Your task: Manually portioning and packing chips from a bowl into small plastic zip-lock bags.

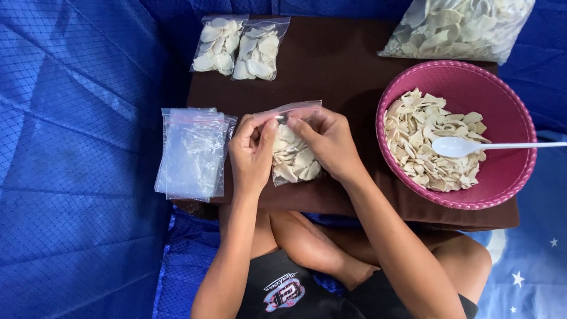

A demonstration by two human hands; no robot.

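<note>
While the head view looks straight down on a low brown counter (348,71), both hands meet near the middle of its near edge over a small clear zip bag (293,160) filled with pale chips. The left hand (253,155) and the right hand (328,142) each have their fingers pinched on the bag's pink-striped top strip, the bag's body lying flat on the counter beneath them. A stack of empty bags (192,152) overhangs the left edge, two filled bags (239,47) lie at the far left corner, a pink basin (502,94) of chips with a white spoon (466,146) fills the right side, and a large sack of chips (460,26) sits at the far right corner. A chip caught in the strip would likely keep the seal from closing, and pressing hard could crack the brittle pieces.
</note>
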